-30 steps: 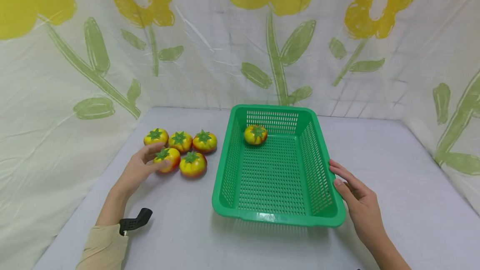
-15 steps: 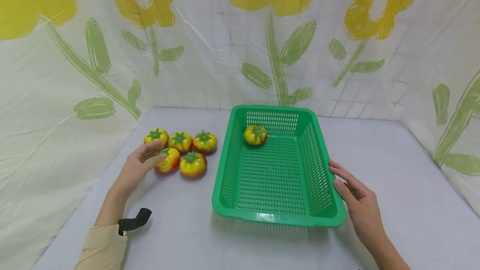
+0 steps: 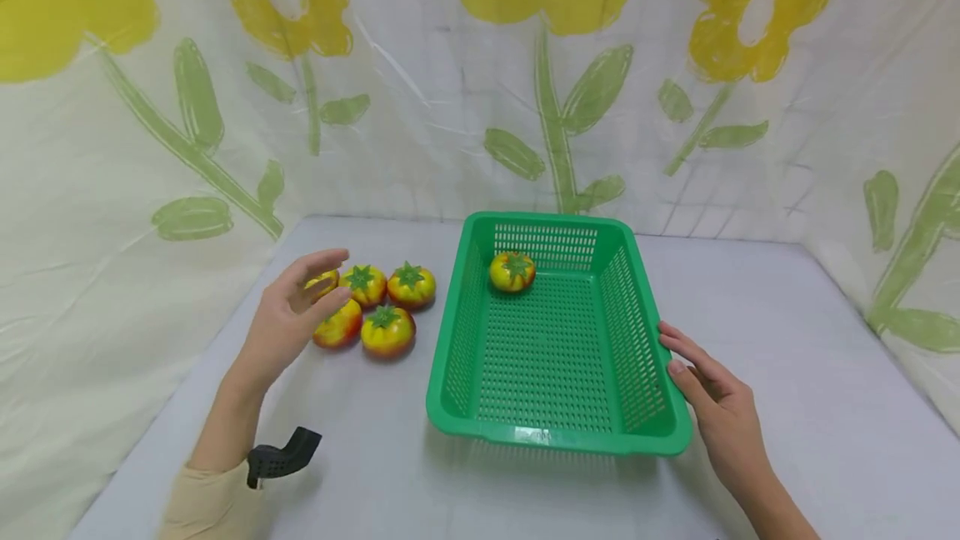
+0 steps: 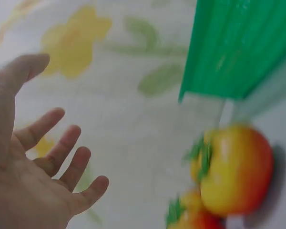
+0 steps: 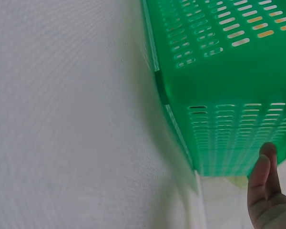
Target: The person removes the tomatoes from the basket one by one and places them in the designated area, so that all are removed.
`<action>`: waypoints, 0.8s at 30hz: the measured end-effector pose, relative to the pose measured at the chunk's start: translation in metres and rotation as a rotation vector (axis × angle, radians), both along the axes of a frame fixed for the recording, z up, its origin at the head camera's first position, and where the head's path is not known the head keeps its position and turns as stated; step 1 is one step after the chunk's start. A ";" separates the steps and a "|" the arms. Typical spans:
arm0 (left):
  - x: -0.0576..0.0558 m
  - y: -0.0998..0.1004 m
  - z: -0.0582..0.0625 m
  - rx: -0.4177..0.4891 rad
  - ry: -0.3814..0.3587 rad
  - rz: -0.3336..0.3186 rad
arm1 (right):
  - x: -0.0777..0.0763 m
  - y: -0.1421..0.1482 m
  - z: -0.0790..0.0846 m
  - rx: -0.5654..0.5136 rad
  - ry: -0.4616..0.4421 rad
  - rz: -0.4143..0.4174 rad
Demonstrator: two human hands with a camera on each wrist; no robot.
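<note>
My left hand [image 3: 279, 325] is raised over the left side of the table, fingers spread and nothing in its grasp. It partly hides two yellow-red tomatoes with green star-shaped leaves, one of them the front-left tomato [image 3: 339, 325]. Beside these sit a front-right tomato [image 3: 387, 333] and two back ones, including the rightmost tomato [image 3: 411, 285]. My right hand [image 3: 722, 407] rests its fingertips and thumb against the right rim of a green plastic basket [image 3: 555, 437]. One tomato [image 3: 512, 272] lies in the basket's back left corner. In the left wrist view, the left palm [image 4: 33, 195] is bare.
The basket stands mid-table on a white-covered table [image 3: 360, 457]. Behind it hangs a pale curtain [image 3: 420, 107] with painted yellow flowers, which also runs along both sides. A black wrist device [image 3: 281, 458] sits at the left sleeve.
My left hand has drawn away from the front-left tomato and lifted, its fingers opening wider. The tomatoes keep their places. My right hand stays at the basket rim.
</note>
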State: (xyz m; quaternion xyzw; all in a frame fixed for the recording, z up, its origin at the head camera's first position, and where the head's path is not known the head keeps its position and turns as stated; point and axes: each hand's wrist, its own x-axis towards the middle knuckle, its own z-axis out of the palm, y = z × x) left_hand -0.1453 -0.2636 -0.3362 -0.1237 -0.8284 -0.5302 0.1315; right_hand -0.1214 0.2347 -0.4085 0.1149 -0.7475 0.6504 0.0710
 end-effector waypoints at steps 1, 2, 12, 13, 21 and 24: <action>-0.001 0.009 0.006 0.005 0.013 -0.033 | 0.000 0.000 0.000 0.005 0.002 0.005; -0.002 0.018 0.013 0.012 0.021 -0.071 | 0.000 0.000 0.000 0.006 0.001 0.008; -0.055 0.093 0.041 -0.060 -0.052 -0.369 | 0.002 0.000 0.001 0.022 -0.025 -0.016; -0.060 0.099 0.040 -0.084 -0.063 -0.380 | 0.002 0.000 0.001 0.025 -0.035 -0.024; -0.092 0.129 0.022 -0.130 -0.144 -0.498 | 0.001 -0.001 0.001 0.038 -0.039 -0.025; -0.099 0.135 0.013 -0.143 -0.183 -0.531 | 0.001 -0.001 0.001 0.040 -0.035 -0.025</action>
